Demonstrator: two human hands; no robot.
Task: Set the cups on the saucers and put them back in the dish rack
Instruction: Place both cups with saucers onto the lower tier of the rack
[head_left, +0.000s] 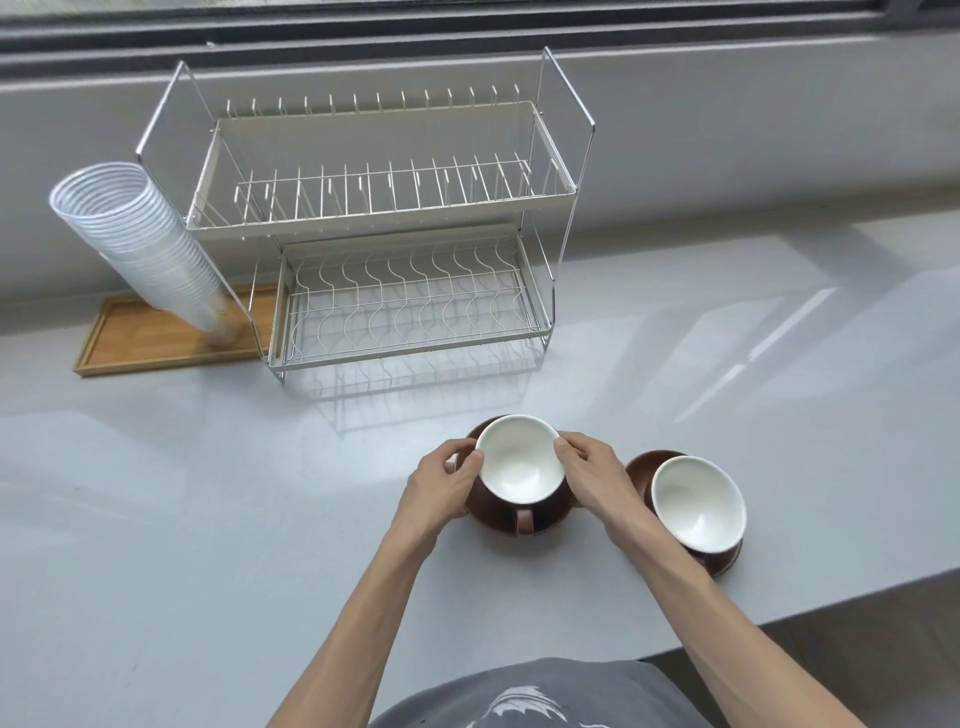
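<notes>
Near the counter's front edge, the left hand (451, 480) and right hand (587, 475) clasp the sides of a glossy brown, white-lined cup (519, 460) on its round brown saucer (545, 519). Just right, a second cup (698, 501) rests on its saucer (727, 561). Beyond bare grey counter (208, 493), the two-tier wire dish rack (395, 223) stands beside stacked clear plastic cups (150, 244) on a wooden tray (156, 343).

Right saucer (640, 464) mostly hidden under its cup (697, 502), forearm covering the cup's near side
</notes>
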